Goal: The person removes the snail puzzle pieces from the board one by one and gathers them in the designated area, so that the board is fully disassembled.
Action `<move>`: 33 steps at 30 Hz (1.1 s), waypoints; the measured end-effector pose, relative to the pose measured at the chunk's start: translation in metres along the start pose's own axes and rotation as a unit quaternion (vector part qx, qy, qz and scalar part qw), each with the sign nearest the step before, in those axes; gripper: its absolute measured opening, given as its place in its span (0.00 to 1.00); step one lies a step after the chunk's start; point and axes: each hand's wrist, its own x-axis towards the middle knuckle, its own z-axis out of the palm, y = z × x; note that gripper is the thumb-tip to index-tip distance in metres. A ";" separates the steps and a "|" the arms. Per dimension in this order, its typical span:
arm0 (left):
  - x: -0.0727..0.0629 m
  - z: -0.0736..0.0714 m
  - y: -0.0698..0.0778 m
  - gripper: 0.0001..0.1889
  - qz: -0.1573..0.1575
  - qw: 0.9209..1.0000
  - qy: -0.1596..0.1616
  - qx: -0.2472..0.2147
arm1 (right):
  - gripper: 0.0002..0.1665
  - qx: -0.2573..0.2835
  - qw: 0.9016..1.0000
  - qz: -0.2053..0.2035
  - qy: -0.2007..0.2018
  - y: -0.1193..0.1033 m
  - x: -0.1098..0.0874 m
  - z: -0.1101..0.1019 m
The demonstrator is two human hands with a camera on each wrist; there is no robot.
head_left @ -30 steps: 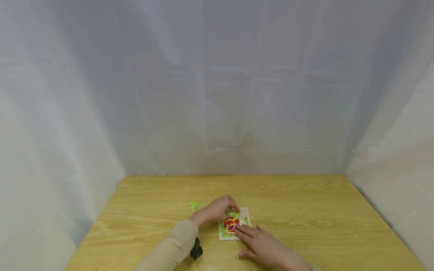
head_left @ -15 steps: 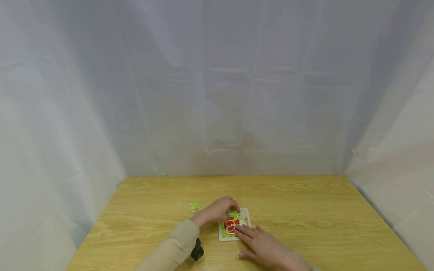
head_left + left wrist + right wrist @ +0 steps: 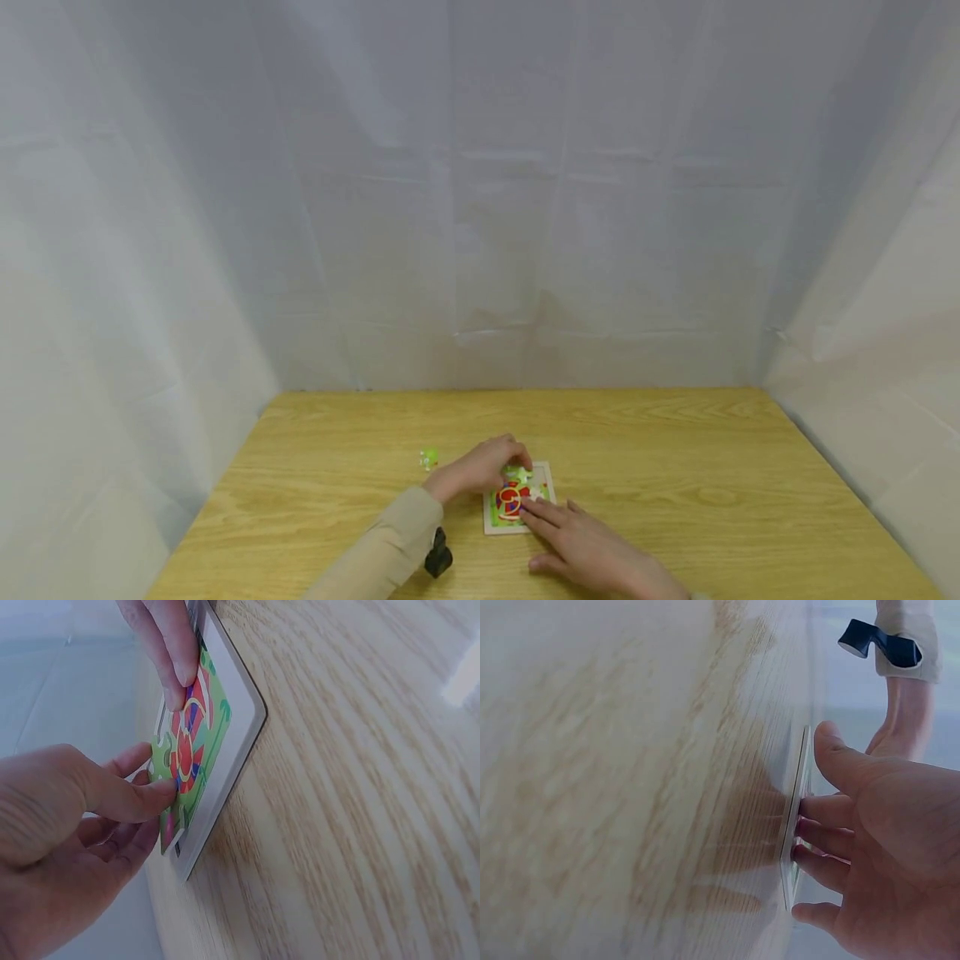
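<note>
A small square jigsaw puzzle in a pale frame (image 3: 495, 530) lies on the table; its picture is red, blue and green. My left hand (image 3: 480, 467) is over its far left part. In the left wrist view, thumb and fingers pinch a green puzzle piece (image 3: 169, 826), which sits slightly raised and tilted at the frame's corner. My right hand (image 3: 588, 546) rests on the puzzle's near right side, its fingers extended onto the red picture. Its thumb is off the frame. From the right wrist, the board appears edge-on, its face mostly hidden.
Another green puzzle piece (image 3: 429, 457) lies on the wooden table (image 3: 675, 467), left of the frame. A black device (image 3: 438, 555) is strapped at the left sleeve. White sheeting (image 3: 510, 208) encloses the table at the back and sides.
My left fingers have shifted very slightly at the puzzle's far edge, and the green piece there shows at a slightly different angle. The right hand stays in place.
</note>
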 end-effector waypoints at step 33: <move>-0.002 -0.004 -0.007 0.22 0.012 0.999 0.016 -0.050 | 0.40 -0.009 1.000 -0.007 0.002 -0.001 0.000 -0.002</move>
